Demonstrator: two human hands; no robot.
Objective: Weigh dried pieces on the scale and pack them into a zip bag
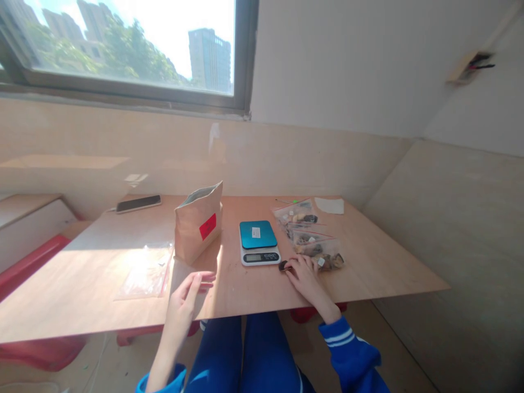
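A small dark piece (283,266) sits pinched under the right hand (303,274) beside the scale (258,243) and filled bags (313,237), while the left hand (186,300) hovers open near the paper pouch (199,222).

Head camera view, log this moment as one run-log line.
left hand: open, raised near paper bag | right hand: pinching small dark item beside scale | filled zip bags right of scale | phone far left
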